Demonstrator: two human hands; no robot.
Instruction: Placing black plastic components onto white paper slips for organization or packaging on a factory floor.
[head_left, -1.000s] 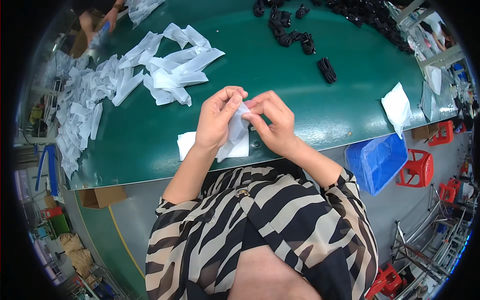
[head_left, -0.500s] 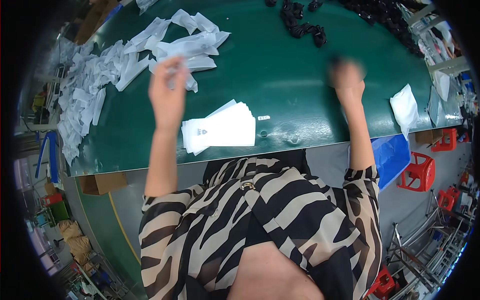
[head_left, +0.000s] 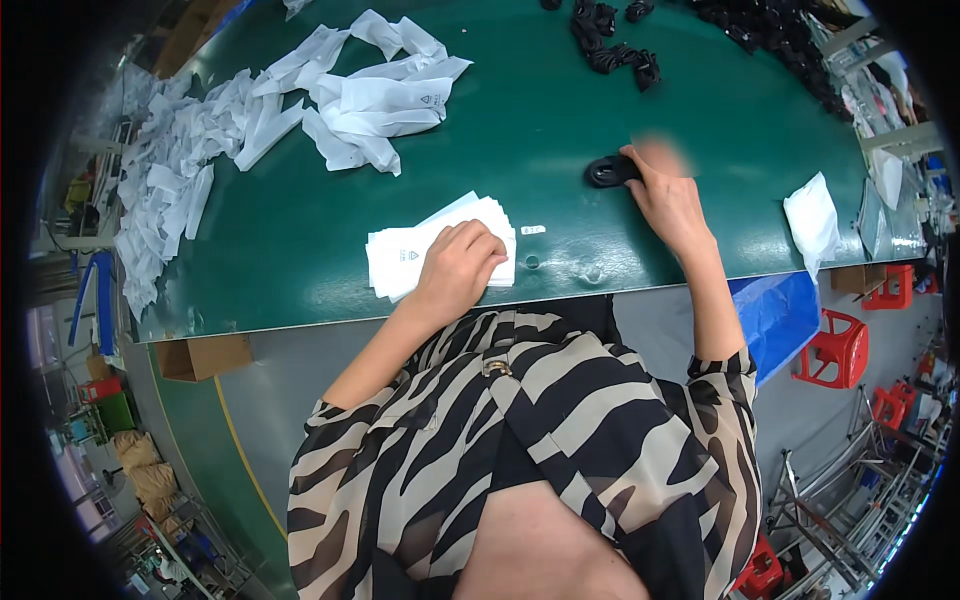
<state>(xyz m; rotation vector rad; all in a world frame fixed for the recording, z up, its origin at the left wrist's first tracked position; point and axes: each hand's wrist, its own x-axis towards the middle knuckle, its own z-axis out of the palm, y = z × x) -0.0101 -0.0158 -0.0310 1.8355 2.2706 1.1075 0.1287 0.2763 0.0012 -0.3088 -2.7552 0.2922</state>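
Observation:
A fanned stack of flat white bags (head_left: 390, 262) lies at the table's front edge. My left hand (head_left: 458, 265) rests on its right part, fingers bent and closed at the edge of the top bag; the fingertips are partly hidden. Off to the right, my right hand (head_left: 672, 200) grips a coiled black cable (head_left: 608, 172) between thumb and fingers, just over the green table (head_left: 540, 110). Part of that hand is blurred. A small white label (head_left: 533, 230) lies beside the stack.
Filled white bags (head_left: 390, 100) are heaped at the left and far left. Several coiled black cables (head_left: 600, 50) lie at the back, with a larger dark pile (head_left: 770, 40) farther right. One white bag (head_left: 812, 220) sits at the right, above a blue bin (head_left: 775, 320).
My left hand has left the heap of filled bags and come down to the flat stack. My right hand has moved left and nearer, bringing the black cable.

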